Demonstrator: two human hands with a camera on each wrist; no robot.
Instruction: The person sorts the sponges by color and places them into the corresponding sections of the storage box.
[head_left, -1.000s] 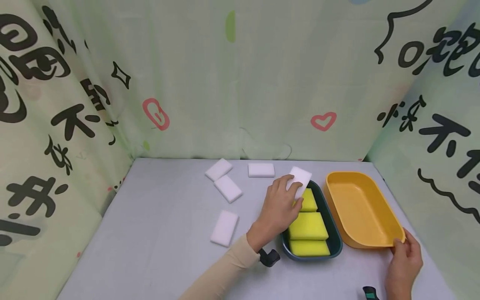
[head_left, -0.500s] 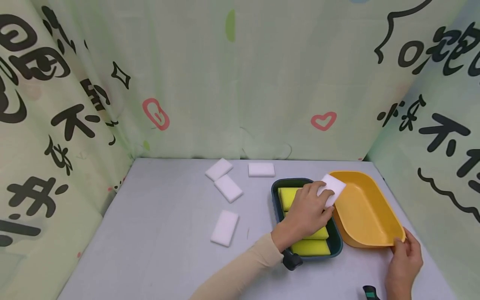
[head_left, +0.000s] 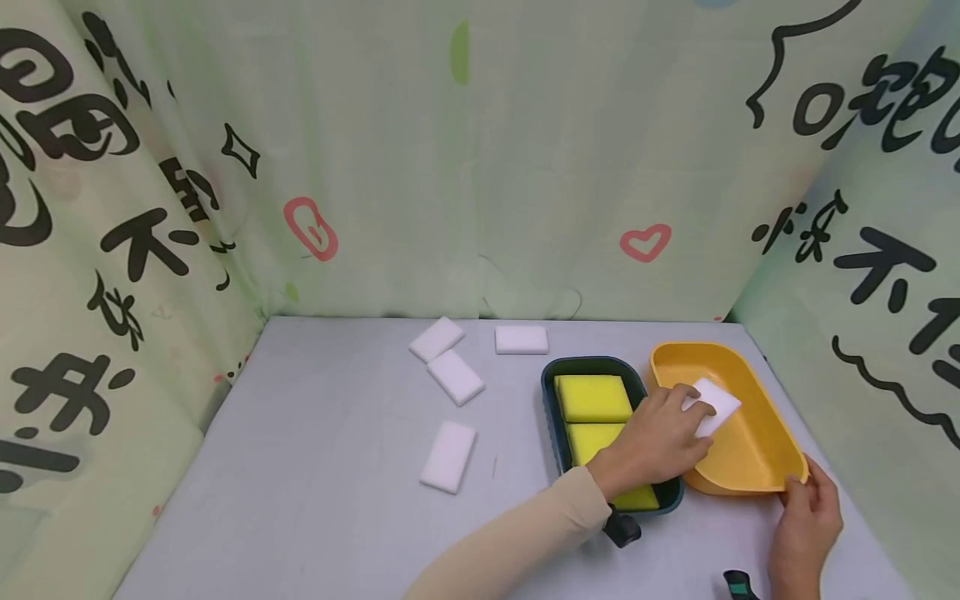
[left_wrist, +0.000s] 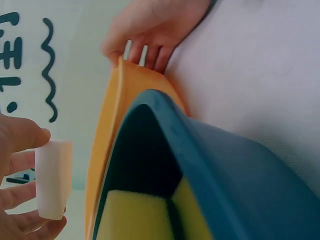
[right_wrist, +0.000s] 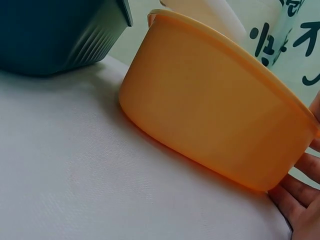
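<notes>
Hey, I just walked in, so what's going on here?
A person's left grip holds a white block above the orange tub, while the right grip holds that tub's near right corner. Yellow sponges lie in the dark tub alongside. Four other white blocks lie on the table.

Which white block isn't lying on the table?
The white block that the left hand pinches, up above the orange tray. The other four white blocks in view all lie on the table.
</notes>
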